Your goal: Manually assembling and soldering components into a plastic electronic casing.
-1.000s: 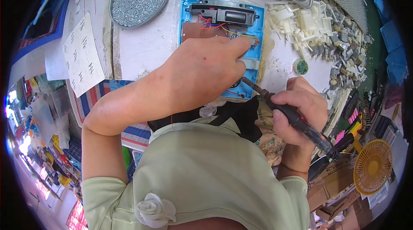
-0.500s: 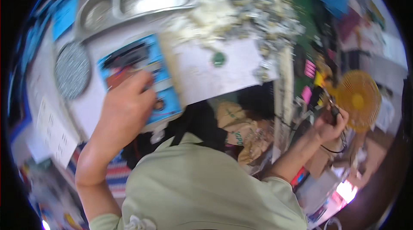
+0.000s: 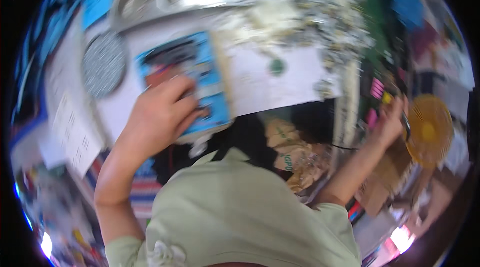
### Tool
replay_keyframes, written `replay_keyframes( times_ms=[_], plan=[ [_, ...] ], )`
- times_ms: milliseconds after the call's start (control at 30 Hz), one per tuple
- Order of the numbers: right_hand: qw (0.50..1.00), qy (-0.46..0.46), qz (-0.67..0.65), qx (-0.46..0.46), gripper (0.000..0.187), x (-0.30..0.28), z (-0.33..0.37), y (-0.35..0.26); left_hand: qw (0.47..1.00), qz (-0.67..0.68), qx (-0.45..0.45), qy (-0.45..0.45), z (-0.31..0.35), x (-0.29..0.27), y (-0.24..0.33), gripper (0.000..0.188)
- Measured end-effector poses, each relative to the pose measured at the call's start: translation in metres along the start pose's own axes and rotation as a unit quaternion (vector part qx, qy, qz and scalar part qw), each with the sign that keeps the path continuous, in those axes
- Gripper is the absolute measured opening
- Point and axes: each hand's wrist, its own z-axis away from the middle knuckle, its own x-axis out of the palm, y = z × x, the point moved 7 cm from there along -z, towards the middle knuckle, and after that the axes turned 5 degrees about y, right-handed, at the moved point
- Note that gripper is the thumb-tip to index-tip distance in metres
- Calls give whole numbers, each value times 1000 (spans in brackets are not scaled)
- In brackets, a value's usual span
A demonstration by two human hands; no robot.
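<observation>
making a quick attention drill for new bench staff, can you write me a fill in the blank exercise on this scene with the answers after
1. The left hand is over an open casing coloured ____.
2. The round heap of silvery pieces lies to the ____ of that casing.
3. The right hand is stretched out near a large, round yellow ____.
4. The person's short-sleeved shirt is pale ____.

Missing words: blue; left; fan; green
</observation>
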Motion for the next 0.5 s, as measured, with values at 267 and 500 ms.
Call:
replay_keyframes(
  times_ms=[267, 500],
  plan=[
    [935, -350, -61, 6, 34, 119, 190, 1, 997, 27, 28, 68, 30, -3, -13, 43],
    [799, -498, 63, -330, 11, 248, 279, -66, 996, 27, 10, 85, 34, -2, -14, 46]
  ],
)
